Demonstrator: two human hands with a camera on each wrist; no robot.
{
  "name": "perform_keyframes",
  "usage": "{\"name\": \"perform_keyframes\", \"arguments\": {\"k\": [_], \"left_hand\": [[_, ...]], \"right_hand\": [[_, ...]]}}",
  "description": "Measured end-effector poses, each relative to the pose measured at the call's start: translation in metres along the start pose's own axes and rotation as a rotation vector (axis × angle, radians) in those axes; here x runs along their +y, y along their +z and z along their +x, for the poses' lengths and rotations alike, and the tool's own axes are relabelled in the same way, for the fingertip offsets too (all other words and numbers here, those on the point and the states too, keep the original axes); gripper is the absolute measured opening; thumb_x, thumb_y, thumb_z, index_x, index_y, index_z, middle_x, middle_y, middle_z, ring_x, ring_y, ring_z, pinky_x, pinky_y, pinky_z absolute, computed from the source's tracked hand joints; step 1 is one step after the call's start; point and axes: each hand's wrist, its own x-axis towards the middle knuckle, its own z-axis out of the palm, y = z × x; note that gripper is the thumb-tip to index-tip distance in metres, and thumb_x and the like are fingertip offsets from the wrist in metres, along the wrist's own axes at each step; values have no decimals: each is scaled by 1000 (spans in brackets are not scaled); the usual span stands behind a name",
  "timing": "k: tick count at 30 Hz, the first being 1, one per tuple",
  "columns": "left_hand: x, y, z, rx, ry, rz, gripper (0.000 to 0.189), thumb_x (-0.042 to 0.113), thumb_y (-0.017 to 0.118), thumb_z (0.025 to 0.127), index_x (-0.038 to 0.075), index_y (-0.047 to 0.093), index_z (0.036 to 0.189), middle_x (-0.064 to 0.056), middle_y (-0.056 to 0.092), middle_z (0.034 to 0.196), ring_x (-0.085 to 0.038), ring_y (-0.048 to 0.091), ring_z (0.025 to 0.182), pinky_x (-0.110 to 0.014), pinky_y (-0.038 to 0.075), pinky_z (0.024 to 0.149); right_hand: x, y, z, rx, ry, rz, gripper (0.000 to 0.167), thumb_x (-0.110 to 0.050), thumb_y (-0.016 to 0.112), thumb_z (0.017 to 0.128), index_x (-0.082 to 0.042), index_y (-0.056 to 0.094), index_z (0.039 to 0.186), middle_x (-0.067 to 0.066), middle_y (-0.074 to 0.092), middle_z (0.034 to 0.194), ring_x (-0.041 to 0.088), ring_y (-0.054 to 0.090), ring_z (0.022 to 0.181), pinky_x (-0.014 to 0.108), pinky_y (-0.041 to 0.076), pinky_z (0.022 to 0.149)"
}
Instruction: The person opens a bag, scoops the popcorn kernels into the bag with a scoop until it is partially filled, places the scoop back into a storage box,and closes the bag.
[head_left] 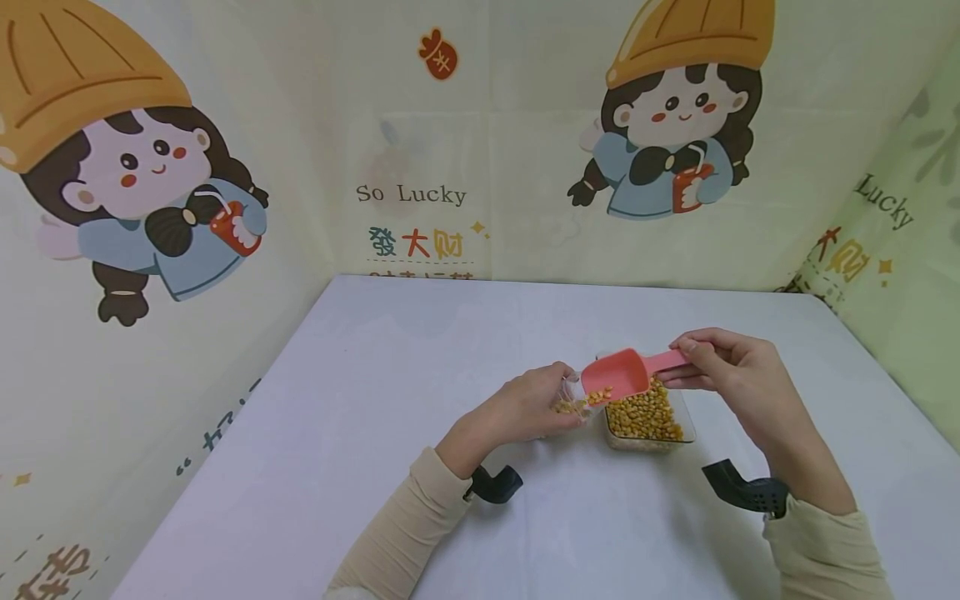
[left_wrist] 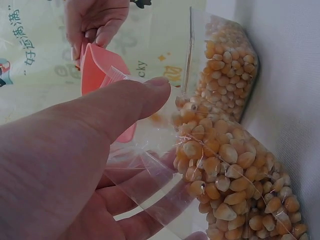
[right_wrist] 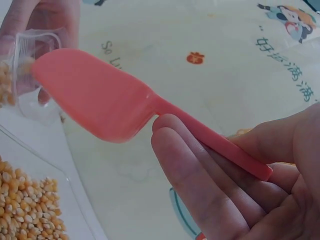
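My left hand (head_left: 525,407) grips a clear plastic bag (left_wrist: 240,175) near its mouth, thumb on one side and fingers on the other. Corn kernels fill the lower part of the bag in the left wrist view. With my right hand (head_left: 742,367) I hold the handle of a pink scoop (head_left: 621,373) between thumb and fingers. The scoop is tilted, its front lip at the bag's opening, and some kernels lie along that lip. Under the scoop stands a clear square container (head_left: 688,432) of corn kernels (head_left: 645,417), its far side partly hidden by the scoop.
The container sits on a white tabletop (head_left: 375,375). Printed cloth (head_left: 525,167) with cartoon figures and lettering rises behind the table and along its sides. Each wrist wears a black camera mount, such as the left one (head_left: 498,485).
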Motion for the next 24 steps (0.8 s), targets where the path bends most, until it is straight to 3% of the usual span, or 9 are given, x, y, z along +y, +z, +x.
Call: {"name": "perform_keyframes", "arguments": {"k": [12, 24], "left_hand": [[-1, 0, 0, -4, -1, -10, 55, 35, 76, 87, 11, 51, 130, 7, 61, 102, -6, 56, 82, -18, 47, 66], [-1, 1, 1, -21, -3, -3, 57, 35, 75, 88, 11, 50, 134, 7, 60, 100, -7, 55, 81, -19, 45, 65]], "right_hand": [[-1, -3, -1, 20, -7, -18, 43, -38, 52, 102, 0, 58, 122, -2, 75, 95, 14, 75, 86, 10, 51, 79], [7, -19, -3, 89, -21, 26, 36, -32, 54, 102, -1, 58, 121, -6, 75, 94, 13, 75, 83, 13, 54, 76]]}}
